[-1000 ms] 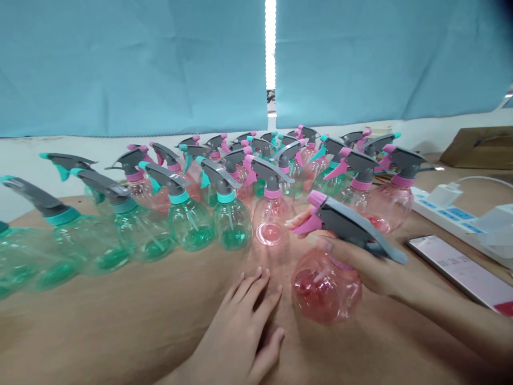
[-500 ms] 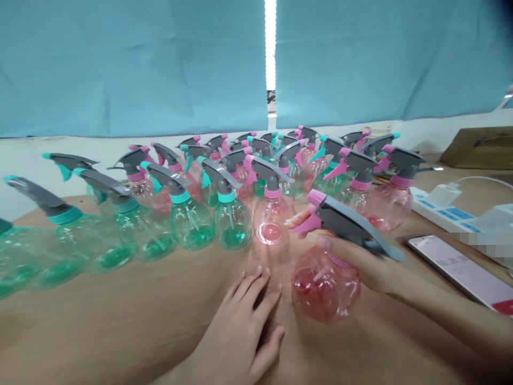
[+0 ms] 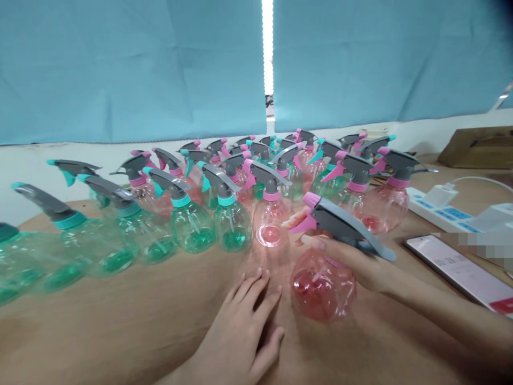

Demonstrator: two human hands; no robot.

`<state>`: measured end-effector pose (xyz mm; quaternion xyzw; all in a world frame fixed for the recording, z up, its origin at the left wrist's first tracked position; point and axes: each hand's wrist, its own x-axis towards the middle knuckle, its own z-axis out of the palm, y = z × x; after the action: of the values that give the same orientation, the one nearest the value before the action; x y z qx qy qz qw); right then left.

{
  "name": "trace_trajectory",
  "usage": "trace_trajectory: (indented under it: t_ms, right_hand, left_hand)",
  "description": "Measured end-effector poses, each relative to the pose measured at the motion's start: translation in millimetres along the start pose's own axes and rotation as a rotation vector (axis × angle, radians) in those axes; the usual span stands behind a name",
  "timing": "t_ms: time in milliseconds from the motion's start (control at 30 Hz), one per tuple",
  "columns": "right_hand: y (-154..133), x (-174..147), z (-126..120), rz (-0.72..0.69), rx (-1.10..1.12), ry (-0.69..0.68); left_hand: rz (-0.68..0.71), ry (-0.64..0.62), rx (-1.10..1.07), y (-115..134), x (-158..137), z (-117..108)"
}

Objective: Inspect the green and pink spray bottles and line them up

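My right hand (image 3: 344, 256) is wrapped round the neck of a pink spray bottle (image 3: 320, 291), just below its grey and pink trigger head. The bottle tilts a little, close above or on the wooden table (image 3: 160, 315); I cannot tell which. My left hand (image 3: 244, 315) lies flat on the table to the left of that bottle, fingers stretched forward and nothing in it. Straight ahead of it stand a clear pink spray bottle (image 3: 271, 219) and a green spray bottle (image 3: 233, 227).
Rows of green and pink spray bottles (image 3: 194, 227) reach back to the wall. On the right lie a phone (image 3: 452, 272) and a white power strip (image 3: 441, 208) with plugs and a cable. A brown cardboard box (image 3: 476, 147) sits behind them. Blue sheeting (image 3: 140, 69) hangs at the back.
The pink bottle and my right hand appear slightly farther left, while the view has shifted a little. My left hand stays where it was.
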<state>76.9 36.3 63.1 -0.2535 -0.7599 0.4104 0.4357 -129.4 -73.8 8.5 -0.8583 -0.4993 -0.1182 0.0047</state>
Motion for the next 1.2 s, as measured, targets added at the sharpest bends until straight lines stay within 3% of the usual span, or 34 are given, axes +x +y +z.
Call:
trace_trajectory:
  t_ms: [867, 1200]
  right_hand:
    - [-1.3, 1.2, 3.2, -0.013, -0.012, 0.021]
    - [-5.4, 1.9, 0.4, 0.019, -0.122, 0.030]
  left_hand:
    - [0.005, -0.018, 0.024, 0.6, 0.5, -0.4]
    - [-0.001, -0.017, 0.019, -0.3, -0.4, 0.0]
